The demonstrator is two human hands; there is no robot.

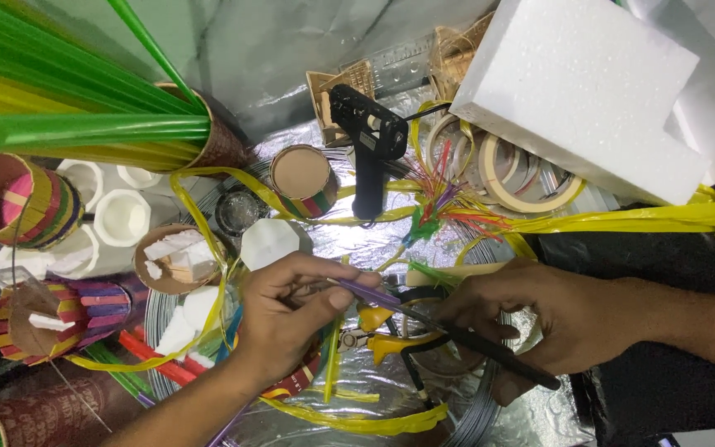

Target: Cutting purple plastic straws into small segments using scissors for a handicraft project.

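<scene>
L hand (291, 310): grip closed, thumb + forefinger pinching one end of a thin purple strip (374, 294); held low over the surface, prob. to keep the strip taut and steady for the tool.
R hand (548, 319): grip closed round black-handled scissors (465, 339); blades point toward the L hand's pinch, so tool meets strip between the two hands.
Purple strip: centre-frame, spans from L fingertips toward scissors, above the foil-covered surface (391, 240).
Yellow-handled pliers (378, 331): lie just under the hands, within reach.
Glue gun (370, 149): black, lies nozzle away from the hands; out of the way but near.
Tape rolls (531, 178): stacked under the white foam block (581, 91), upper right.
Cardboard tubes (304, 178): several, some wrapped in coloured strips (43, 207), left side; look like finished/part-done pieces parked aside.
Green + yellow strips (59, 108): bundle, top left, stock supply.
Wire coil (473, 414): beneath the hands.
</scene>
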